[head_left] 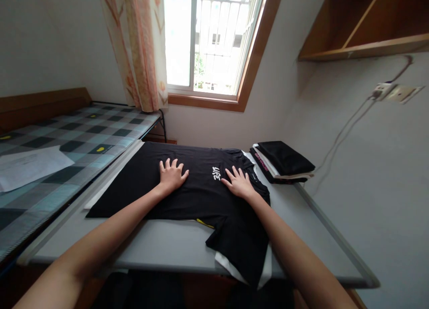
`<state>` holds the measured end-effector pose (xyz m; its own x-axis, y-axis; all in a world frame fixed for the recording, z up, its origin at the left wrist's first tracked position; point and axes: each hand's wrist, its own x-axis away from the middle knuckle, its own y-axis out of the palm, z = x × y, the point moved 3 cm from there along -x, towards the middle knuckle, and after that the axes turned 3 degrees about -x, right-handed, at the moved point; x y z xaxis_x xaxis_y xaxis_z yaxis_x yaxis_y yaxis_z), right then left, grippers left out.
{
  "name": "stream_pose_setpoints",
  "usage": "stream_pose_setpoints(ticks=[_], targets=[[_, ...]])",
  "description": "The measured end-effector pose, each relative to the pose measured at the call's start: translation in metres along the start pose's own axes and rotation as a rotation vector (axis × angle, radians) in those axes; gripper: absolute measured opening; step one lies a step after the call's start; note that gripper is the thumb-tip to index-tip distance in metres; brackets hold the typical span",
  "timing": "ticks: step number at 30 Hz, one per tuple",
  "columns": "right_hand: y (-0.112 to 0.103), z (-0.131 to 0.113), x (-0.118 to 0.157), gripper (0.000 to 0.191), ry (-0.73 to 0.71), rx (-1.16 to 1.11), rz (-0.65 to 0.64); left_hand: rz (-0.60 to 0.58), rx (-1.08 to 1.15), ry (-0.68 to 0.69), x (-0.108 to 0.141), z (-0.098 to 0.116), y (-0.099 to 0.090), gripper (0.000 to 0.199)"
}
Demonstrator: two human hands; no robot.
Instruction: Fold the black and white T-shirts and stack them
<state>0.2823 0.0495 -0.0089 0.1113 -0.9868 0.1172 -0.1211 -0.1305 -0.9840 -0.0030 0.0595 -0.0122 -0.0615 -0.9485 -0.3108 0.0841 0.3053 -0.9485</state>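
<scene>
A black T-shirt (197,197) with white lettering on its chest lies spread sideways across a grey table (161,242), its collar toward the right. My left hand (172,176) rests on the body of the shirt with its fingers spread. On the chest, just right of the lettering, my right hand (238,182) lies flat with its fingers apart. The near sleeve hangs over the table's front edge. White cloth (231,265) shows from beneath the shirt at the sleeve and at the hem, and a bit of yellow shows along the near side.
A stack of folded clothes (283,159), black on top, sits at the table's back right. To the left is a bed with a checked mattress (110,126) and white papers (33,166) on it. A socket with cords (382,92) is on the right wall, below a wooden shelf (362,48).
</scene>
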Motion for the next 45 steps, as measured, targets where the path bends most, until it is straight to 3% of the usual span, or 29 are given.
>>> stream_pose_setpoints(ticks=[4, 9, 18, 21, 24, 29, 45], targets=[[0.002, 0.013, 0.008, 0.073, 0.062, -0.006, -0.012, -0.231, 0.046, -0.086, 0.014, -0.015, 0.001, 0.068], [0.003, 0.009, -0.005, 0.070, 0.084, -0.015, 0.052, -0.302, 0.050, -0.047, 0.001, -0.025, 0.003, 0.070], [0.002, 0.014, 0.002, 0.060, 0.018, -0.003, 0.174, -0.161, -0.015, 0.053, 0.006, -0.027, -0.001, 0.059], [0.000, 0.025, 0.007, 0.061, 0.090, -0.004, 0.189, -0.123, -0.007, 0.101, 0.011, -0.025, -0.005, 0.055], [0.001, 0.034, 0.008, 0.064, 0.179, -0.002, 0.135, -0.163, 0.049, 0.123, 0.012, -0.021, -0.004, 0.061], [0.003, 0.035, 0.005, 0.066, 0.205, 0.009, 0.096, -0.258, 0.053, 0.142, 0.010, -0.018, 0.003, 0.064], [0.003, 0.033, 0.005, 0.065, 0.174, 0.005, 0.091, -0.278, 0.027, 0.162, 0.010, -0.020, 0.005, 0.064]])
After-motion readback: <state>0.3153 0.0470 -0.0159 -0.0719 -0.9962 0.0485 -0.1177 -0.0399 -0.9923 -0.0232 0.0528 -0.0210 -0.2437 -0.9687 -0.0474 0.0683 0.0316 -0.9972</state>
